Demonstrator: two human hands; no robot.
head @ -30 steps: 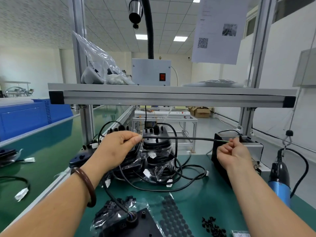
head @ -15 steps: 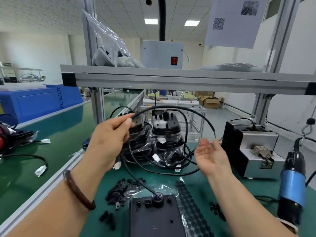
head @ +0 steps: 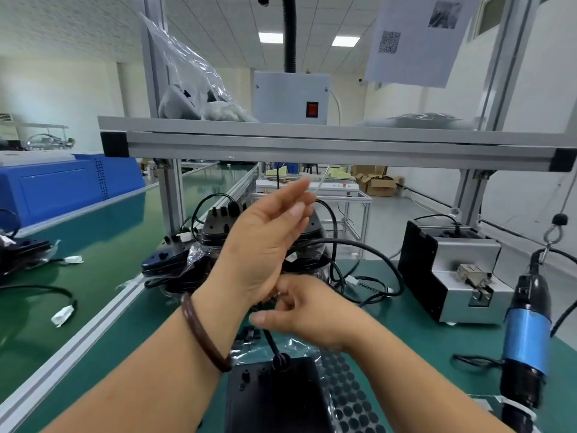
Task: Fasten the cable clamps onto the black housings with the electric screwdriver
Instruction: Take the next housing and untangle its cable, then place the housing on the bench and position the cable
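Note:
A flat black housing [head: 274, 398] lies at the bottom centre on the green mat. A black cable [head: 271, 342] rises from its round grommet [head: 280, 360]. My right hand [head: 309, 314] is low above the housing, fingers curled round that cable, though blur hides the exact hold. My left hand [head: 265, 242] is raised in front of it with straight fingers and holds nothing. The blue-and-black electric screwdriver [head: 524, 348] hangs at the right, apart from both hands. Small black clamp parts [head: 249, 334] lie in a plastic bag just behind the housing.
Stacked black housings in plastic with looping cables [head: 187, 264] sit behind my hands. A grey screw feeder box [head: 452, 276] stands at the right. A sheet of black round pads [head: 349, 398] lies right of the housing. An aluminium shelf beam [head: 312, 148] crosses overhead.
My left hand let go of the cable and rose with fingers straight. My right hand moved left and down under it and closed on the cable near the housing.

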